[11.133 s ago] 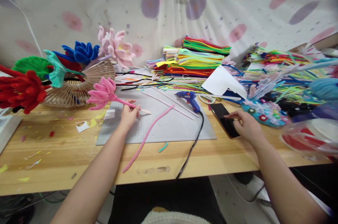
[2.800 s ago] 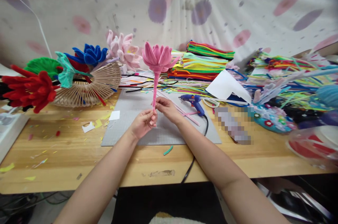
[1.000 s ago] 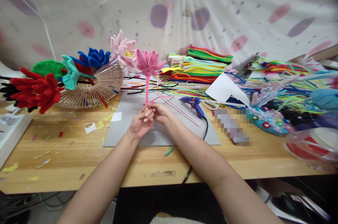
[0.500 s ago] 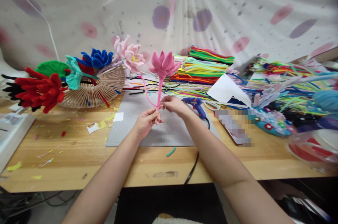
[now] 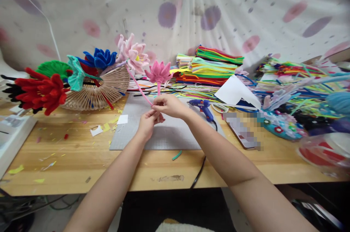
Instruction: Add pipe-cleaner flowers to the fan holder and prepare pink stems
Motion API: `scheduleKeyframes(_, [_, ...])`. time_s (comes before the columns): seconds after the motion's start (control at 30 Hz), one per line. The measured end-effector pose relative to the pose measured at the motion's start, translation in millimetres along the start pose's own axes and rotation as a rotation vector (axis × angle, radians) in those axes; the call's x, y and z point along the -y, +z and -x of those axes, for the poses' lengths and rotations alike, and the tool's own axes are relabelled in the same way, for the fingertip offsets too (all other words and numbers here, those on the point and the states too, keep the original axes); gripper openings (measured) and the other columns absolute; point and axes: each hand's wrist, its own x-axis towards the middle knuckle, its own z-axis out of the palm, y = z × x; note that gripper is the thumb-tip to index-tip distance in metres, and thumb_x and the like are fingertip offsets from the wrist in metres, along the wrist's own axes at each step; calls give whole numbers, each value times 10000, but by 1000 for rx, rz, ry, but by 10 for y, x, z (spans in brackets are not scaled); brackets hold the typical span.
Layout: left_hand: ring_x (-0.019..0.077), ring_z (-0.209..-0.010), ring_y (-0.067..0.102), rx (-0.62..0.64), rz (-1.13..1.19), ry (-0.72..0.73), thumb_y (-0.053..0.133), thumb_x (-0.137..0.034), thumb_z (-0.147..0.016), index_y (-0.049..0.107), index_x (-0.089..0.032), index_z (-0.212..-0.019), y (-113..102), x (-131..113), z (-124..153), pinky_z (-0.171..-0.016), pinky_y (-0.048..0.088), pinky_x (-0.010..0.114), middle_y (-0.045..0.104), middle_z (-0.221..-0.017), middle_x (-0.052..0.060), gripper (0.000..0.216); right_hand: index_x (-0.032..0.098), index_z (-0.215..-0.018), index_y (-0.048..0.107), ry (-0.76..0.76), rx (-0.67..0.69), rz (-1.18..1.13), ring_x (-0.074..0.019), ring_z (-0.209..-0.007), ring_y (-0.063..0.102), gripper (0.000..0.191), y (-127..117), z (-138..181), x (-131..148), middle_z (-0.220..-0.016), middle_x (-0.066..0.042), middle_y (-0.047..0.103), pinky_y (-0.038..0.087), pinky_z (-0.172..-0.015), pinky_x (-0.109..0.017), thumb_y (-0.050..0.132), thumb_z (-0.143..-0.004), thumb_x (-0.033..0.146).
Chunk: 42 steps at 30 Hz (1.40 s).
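Where both grips meet: pink flower (image 5: 159,72) stem, upright over grey mat (image 5: 175,135).
Left grip (image 5: 147,124): closed on stem's lower end.
Right grip (image 5: 169,105): pinching stem just above.

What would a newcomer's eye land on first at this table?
The pink flower held upright mid-table, left hand and right hand pinching its stem. Then the red flower at far left by the basket, and the bright pipe-cleaner stacks at the back.

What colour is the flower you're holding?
Pink: the flower held by the left hand and right hand, in the head view.
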Motion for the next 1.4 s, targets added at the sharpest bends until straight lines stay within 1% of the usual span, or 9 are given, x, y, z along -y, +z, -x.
scheduleKeyframes(0.13, [32,-454,478,-15,164,-22,712,-235,-639,644,-139,-773,4,-36,0,-676,528,269,544,-538,-58,178,165,-594,604,-17,-202,-362,-82,-564,447,162,70,155,-126,-566,24,542,317,-542,-211,577,-710,275])
scheduleKeyframes(0.27, [23,-441,480,27,229,-32,704,-212,-668,640,-135,-767,39,-30,19,-656,528,235,548,-539,-57,142,170,-565,562,229,-509,-789,-52,-464,340,184,261,215,-214,-505,53,464,247,-452,-204,645,-623,323])
scheduleKeyframes(0.4, [31,-453,499,43,262,-34,707,-192,-672,655,-133,-820,58,-10,40,-627,526,217,557,-538,-50,167,167,-511,457,447,-624,-1113,-27,-396,251,221,421,175,-251,-444,82,382,162,-390,-192,642,-576,270])
scheduleKeyframes(0.53, [39,-462,505,94,256,-38,706,-193,-681,654,-129,-778,64,-19,62,-602,521,211,553,-537,-42,127,168,-554,476,548,-475,-1236,-48,-400,357,168,468,110,-236,-426,74,410,271,-401,-182,606,-617,252])
scheduleKeyframes(0.73, [38,-462,479,110,237,-9,727,-230,-655,662,-147,-751,75,-32,78,-583,517,217,529,-534,-51,143,172,-576,456,640,-151,-1296,-72,-376,401,244,416,99,-216,-383,49,439,267,-381,-186,536,-763,308])
scheduleKeyframes(0.9, [52,-515,524,134,180,-16,747,-273,-635,681,-146,-816,63,-8,51,-630,521,247,569,-580,-38,231,157,-660,509,576,-109,-1366,-71,-419,461,229,305,160,-217,-466,40,515,317,-410,-186,506,-817,324])
scheduleKeyframes(1.17, [89,-577,589,97,121,25,785,-330,-575,677,-146,-723,64,29,21,-667,499,257,651,-619,2,260,142,-708,555,450,-187,-1282,-24,-380,353,211,283,181,-138,-489,78,466,228,-384,-166,682,-675,307])
scheduleKeyframes(1.3, [147,-686,631,133,-39,0,758,-407,-592,672,-145,-745,86,33,9,-728,500,318,687,-704,43,315,139,-657,563,404,-151,-1175,-29,-404,348,235,212,200,-168,-486,70,459,220,-404,-175,712,-634,319])
scheduleKeyframes(1.4, [175,-698,635,155,-259,-56,707,-489,-616,672,-143,-736,127,-60,39,-661,487,298,692,-734,73,368,138,-632,566,349,-101,-1070,-43,-428,388,250,124,219,-223,-491,59,488,248,-428,-188,713,-616,340])
